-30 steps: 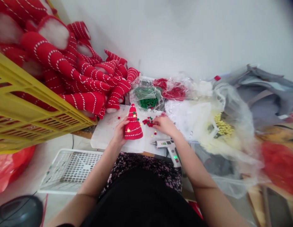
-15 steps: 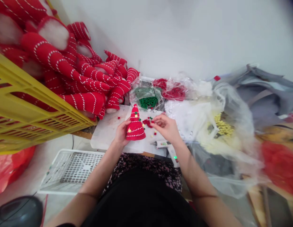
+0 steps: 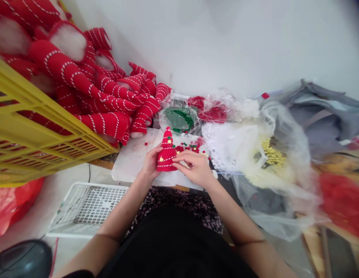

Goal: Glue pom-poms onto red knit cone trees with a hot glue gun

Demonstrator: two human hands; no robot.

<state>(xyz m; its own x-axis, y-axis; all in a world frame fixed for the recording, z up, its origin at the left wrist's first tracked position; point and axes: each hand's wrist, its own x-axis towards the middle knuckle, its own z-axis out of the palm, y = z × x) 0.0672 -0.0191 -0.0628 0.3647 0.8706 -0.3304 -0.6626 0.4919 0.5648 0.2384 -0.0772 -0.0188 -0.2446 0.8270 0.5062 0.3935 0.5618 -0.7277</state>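
A red cone [image 3: 167, 151] with white-dotted stripes and small yellow and green pompoms stands upright over the white paper. My left hand [image 3: 152, 161] grips its left side. Against its lower right side, my right hand [image 3: 193, 166] pinches with thumb and forefinger; whatever lies between the fingertips is too small to make out. Loose red, green and yellow pompoms [image 3: 193, 146] lie on the white paper [image 3: 127, 166] behind my right hand. The glue gun is almost wholly hidden under my right hand and wrist.
A yellow crate [image 3: 51, 116] and a heap of red striped cones [image 3: 109, 92] fill the left. Behind are bags of green [image 3: 182, 119] and red pompoms [image 3: 212, 112]. Yellow pompoms [image 3: 273, 153] in clear plastic lie right. A white basket [image 3: 95, 204] sits lower left.
My right hand has moved left from the loose pompoms to the cone's lower right side, now covering the glue gun. The cone and my left hand have shifted slightly right.
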